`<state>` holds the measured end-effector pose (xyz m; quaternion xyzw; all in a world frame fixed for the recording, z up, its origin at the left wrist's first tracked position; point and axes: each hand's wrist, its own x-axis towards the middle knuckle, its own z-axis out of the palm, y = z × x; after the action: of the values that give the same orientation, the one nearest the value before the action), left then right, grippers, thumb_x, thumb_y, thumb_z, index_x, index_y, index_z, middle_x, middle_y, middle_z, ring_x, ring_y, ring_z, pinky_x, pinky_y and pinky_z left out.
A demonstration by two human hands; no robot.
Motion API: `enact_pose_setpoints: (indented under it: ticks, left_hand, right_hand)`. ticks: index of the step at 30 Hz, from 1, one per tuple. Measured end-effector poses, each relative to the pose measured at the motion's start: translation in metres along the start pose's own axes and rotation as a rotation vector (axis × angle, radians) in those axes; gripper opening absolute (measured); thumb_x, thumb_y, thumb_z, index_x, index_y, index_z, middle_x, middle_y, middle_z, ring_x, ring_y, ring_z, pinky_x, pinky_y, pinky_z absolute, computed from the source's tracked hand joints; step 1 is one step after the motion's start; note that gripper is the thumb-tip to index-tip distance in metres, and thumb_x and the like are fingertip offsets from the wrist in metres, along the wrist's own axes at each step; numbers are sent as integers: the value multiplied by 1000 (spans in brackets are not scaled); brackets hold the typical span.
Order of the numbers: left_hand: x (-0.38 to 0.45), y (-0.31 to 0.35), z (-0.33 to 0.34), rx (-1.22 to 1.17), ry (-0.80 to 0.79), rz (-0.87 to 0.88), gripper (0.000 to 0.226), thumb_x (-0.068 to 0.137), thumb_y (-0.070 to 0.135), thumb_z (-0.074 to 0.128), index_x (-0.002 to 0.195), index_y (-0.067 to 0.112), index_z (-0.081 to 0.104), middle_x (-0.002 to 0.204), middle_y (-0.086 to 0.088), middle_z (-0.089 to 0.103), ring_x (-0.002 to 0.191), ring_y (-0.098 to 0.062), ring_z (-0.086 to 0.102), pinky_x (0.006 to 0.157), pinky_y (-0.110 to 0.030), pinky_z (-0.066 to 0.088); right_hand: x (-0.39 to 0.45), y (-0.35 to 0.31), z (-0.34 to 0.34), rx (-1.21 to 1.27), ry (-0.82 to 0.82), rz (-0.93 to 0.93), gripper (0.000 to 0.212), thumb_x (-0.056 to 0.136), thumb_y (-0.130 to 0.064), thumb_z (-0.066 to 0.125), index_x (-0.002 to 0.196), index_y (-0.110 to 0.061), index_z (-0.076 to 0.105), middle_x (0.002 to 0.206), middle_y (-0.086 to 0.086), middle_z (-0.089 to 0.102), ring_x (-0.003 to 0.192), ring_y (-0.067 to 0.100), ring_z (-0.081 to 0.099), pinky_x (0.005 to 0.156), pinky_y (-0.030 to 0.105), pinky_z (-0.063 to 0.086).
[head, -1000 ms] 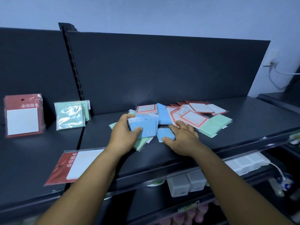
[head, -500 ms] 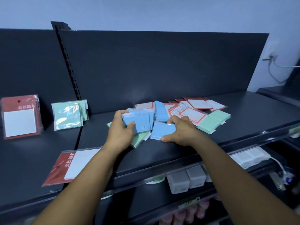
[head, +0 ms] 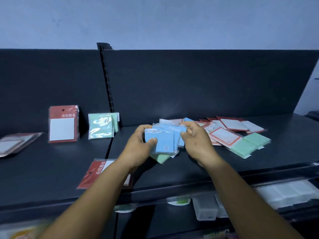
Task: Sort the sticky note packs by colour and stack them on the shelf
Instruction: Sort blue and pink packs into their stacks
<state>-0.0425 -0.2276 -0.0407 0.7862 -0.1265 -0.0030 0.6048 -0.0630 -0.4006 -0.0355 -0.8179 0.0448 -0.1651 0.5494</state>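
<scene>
My left hand (head: 138, 149) grips a fanned bunch of blue sticky note packs (head: 164, 141) just above the dark shelf (head: 198, 171), thumb on the front pack. My right hand (head: 196, 142) holds the bunch's right edge with curled fingers. A green pack (head: 161, 157) lies under the blue ones. To the right lies a loose pile of red-framed packs (head: 224, 135) and green packs (head: 250, 144). Upright against the back panel at the left stand green packs (head: 101, 125) and a red-headed white pack (head: 63, 124).
A red-headed pack (head: 96, 171) lies flat near the shelf's front edge under my left forearm. Another pack (head: 13, 144) lies at the far left. A slotted upright post (head: 107, 83) divides the back panel. Clear plastic boxes (head: 205, 209) sit on the lower shelf.
My right hand brought a blue pack from the shelf up against the ones in my left hand. Both hands rose slightly, and the camera view shifted left and upward.
</scene>
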Motion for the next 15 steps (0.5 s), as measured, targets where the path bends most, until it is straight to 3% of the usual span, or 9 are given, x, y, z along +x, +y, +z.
enact_pose_setpoints:
  ticks: [2,4,8,11,15]
  left_hand:
    - [-6,0,-18,-23,27,-38,24,94,11,54,112,26,52,112,1,65,99,-17,65,82,-35,56]
    - [-14,-2,-38,-36,74,-64,25,94,11,54,114,25,51,112,1,66,101,-19,65,85,-40,56]
    - [-32,-8,-84,-87,189,-79,28,93,10,57,117,22,52,107,3,69,94,-14,68,81,-27,55]
    - [-49,-15,-126,-88,248,-82,25,91,8,59,114,17,56,105,2,71,94,-14,69,86,-32,55]
    - [-70,-30,-189,-90,331,-91,20,88,5,62,107,11,62,103,-3,73,94,-20,71,89,-43,55]
  right_hand:
    - [-1,-10,20,0,-27,-26,29,93,-3,38,105,-21,57,94,-2,70,93,25,67,80,36,53]
    - [-4,-22,43,16,-50,-39,31,93,-2,37,103,-23,57,100,2,70,94,24,66,82,35,52]
    - [-14,-46,88,96,-96,-39,27,95,-4,39,110,-20,54,98,-5,66,85,13,61,70,20,46]
    - [-23,-67,127,132,-103,-33,24,92,-4,43,103,-16,60,83,-8,67,72,9,61,61,15,47]
    - [-40,-93,190,166,-148,-19,24,94,-13,46,101,-20,67,94,-2,72,93,25,68,87,42,55]
